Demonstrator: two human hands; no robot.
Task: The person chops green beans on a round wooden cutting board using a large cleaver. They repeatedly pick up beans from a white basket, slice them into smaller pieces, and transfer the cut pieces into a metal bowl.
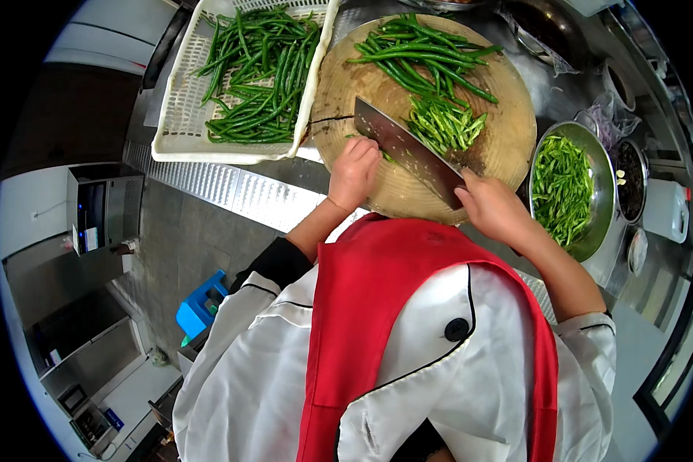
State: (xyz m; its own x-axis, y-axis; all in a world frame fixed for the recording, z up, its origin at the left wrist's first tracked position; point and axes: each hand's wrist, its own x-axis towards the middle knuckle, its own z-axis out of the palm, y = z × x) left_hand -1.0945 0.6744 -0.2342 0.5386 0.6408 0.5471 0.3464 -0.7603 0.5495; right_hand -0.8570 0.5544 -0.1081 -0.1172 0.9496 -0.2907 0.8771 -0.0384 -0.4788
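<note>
My right hand (491, 202) grips the handle end of a broad cleaver (407, 144), its blade slanting across a round wooden chopping block (335, 75). Small pale bits cling to the blade. Beside the blade's far end, my left hand (355, 170) rests on the block with fingers curled down. A bit of green bean shows at its fingertips, and the blade and fingers hide the rest. Sliced green beans (444, 124) lie in a heap just beyond the cleaver. Whole green beans (427, 52) are piled at the block's far side.
Left of the block, a white plastic basket (173, 124) holds more whole green beans (260, 75). On the right stands a steel bowl (600, 231) of sliced beans (560, 190). Past it are a pot of dark contents (632, 196) and a white plastic jug (667, 211). A wok (546, 29) sits at the back right.
</note>
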